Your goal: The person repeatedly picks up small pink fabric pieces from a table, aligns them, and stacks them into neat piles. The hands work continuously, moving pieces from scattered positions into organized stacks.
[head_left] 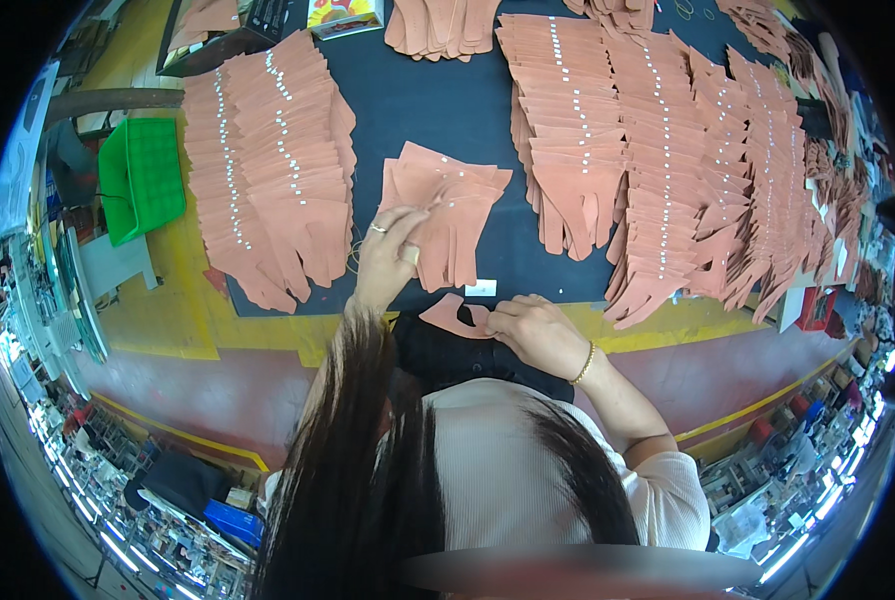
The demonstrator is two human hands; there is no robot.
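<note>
My right hand (536, 335) pinches a small salmon-coloured leather piece (452, 317) with a curved cut-out, held at the table's near edge above my lap. Up and to the left, my left hand (388, 250) rests at the left side of a small fanned stack of salmon glove-shaped cut pieces (458, 215). Its fingers stretch over the stack, thumb apart from them, and a ring shows on one finger. Around the fingertips the picture is a little smeared. A small white paper slip (481, 288) lies just below that stack.
Long overlapping rows of salmon glove pieces with white tags lie left (278, 170) and right (658, 170) on the dark table (428, 110). A green plastic crate (143, 180) stands beyond the left edge. A black box (263, 30) and a colourful box (345, 15) sit at the far left.
</note>
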